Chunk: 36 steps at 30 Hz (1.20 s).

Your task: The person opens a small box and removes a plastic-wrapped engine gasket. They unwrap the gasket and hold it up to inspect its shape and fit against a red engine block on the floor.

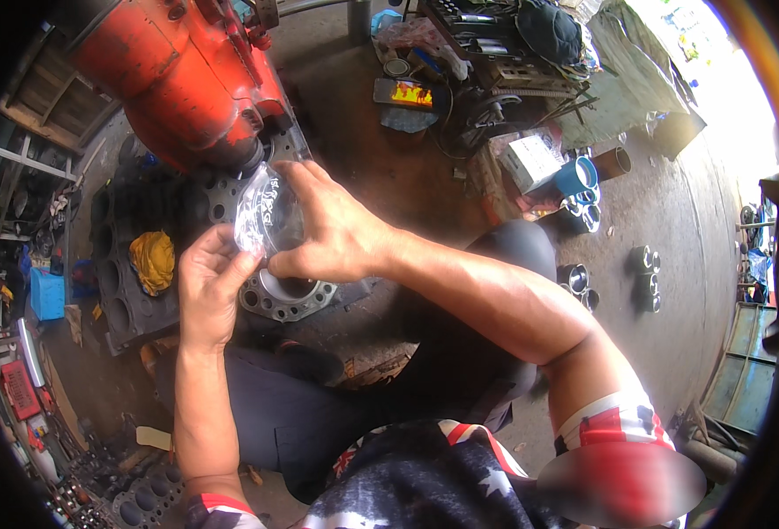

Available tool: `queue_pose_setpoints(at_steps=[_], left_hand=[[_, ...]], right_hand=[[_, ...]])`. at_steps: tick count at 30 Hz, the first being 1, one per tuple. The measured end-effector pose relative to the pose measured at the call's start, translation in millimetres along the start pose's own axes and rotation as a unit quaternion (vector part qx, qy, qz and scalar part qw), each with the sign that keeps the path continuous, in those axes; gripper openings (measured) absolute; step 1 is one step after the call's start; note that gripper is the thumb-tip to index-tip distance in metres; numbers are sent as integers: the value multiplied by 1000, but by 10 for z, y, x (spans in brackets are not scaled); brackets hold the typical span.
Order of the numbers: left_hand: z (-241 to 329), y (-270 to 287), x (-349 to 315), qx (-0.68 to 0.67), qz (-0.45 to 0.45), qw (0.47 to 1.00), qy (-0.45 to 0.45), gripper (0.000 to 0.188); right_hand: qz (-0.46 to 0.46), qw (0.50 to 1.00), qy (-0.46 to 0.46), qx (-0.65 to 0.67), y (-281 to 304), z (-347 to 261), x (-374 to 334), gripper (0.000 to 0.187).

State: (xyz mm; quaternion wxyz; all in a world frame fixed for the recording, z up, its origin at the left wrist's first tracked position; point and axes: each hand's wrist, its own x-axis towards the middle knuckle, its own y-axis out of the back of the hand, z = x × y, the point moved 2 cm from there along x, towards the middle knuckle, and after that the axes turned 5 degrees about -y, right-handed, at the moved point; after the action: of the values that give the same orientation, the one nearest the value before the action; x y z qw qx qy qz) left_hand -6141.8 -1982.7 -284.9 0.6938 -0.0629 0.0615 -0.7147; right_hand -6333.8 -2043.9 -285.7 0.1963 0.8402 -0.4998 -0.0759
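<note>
A round, ring-like part in shiny clear plastic wrap with white print [253, 212] is held up between my two hands. My left hand [208, 282] pinches its lower left edge between thumb and fingers. Curved around its right side is my right hand [336, 231], thumb low and fingers at the top. Just below lies a grey metal engine part [319, 301] with a large round bore and several small holes around it. The wrapped part and my hands hide some of that bore.
A large red machine casing [173, 84] stands at the upper left. Beside my left hand, a yellow cloth [152, 263] lies on a dark engine block [120, 309]. To the right are a white box [532, 162], a blue cylinder [574, 177] and several metal cylinders [647, 280] on the floor.
</note>
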Motion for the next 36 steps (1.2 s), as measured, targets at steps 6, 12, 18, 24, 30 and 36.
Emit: queue_pose_setpoints(at_steps=[6,12,18,24,30,36], left_hand=[[80,-30,-27,23,-5,1000,-13,16],[71,-28,-19,18,13,1000,-10,14],[73,-67,-34,17,30,998,-45,39],[61,-95,-61,-12,-15,1000,-7,38],[-37,-87,-57,30,-14,999,38,12],[-14,-115,-91,68,-24,997,-41,10]], right_hand=[[-41,996,-60,47,58,-45,31,108],[-63,994,-80,51,62,-72,49,108],[-61,993,-91,49,11,-51,49,109],[-81,991,-99,25,22,-33,16,106],[-43,994,-76,72,28,-23,29,100],[-119,980,-90,129,-23,32,30,96]])
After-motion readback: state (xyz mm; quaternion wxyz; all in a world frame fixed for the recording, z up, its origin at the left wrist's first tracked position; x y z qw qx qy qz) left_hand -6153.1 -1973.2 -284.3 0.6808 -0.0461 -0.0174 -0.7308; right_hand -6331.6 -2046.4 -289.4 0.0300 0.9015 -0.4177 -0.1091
